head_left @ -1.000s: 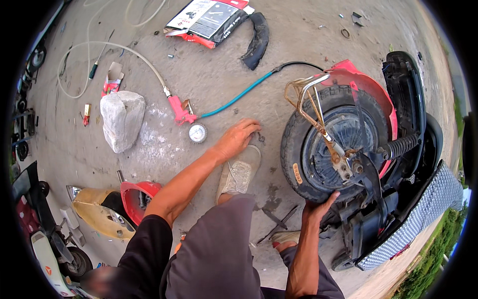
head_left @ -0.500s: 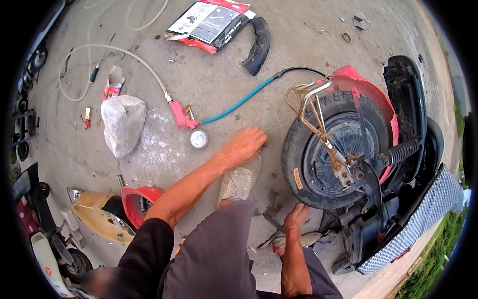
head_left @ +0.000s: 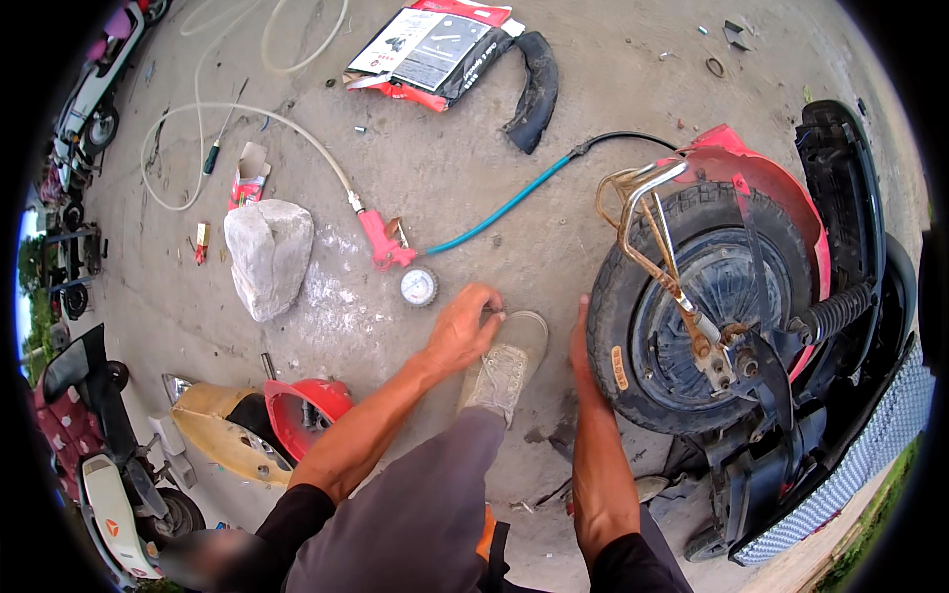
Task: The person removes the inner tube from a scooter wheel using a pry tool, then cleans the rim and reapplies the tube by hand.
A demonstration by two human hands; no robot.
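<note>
My left hand (head_left: 469, 324) is above my left shoe (head_left: 502, 374), fingers curled and thumb and forefinger closed together; anything they hold is too small to make out. My right hand (head_left: 581, 341) is beside the near-left edge of the black tyre (head_left: 615, 296), seen edge-on with its fingers stretched upward. Whether it touches the rubber is unclear. The wheel lies on its side on the tipped scooter, with a rusty metal bracket (head_left: 633, 232) across it. A pink inflator handle (head_left: 384, 240) and round pressure gauge (head_left: 418, 286) lie on the ground beyond my left hand.
A teal hose (head_left: 514, 188) runs from the inflator toward the wheel. Left of it sit a pale rock (head_left: 267, 259) and a screwdriver (head_left: 212, 158). A printed bag (head_left: 435, 54) and a curved rubber piece (head_left: 534, 94) lie farther off. Red and yellow body panels (head_left: 229, 432) are near left.
My left hand has drawn back from beyond the shoe's toe, its fingers now pinched. My right hand has moved up from the tyre's lower edge to its left side. The view has shifted.
</note>
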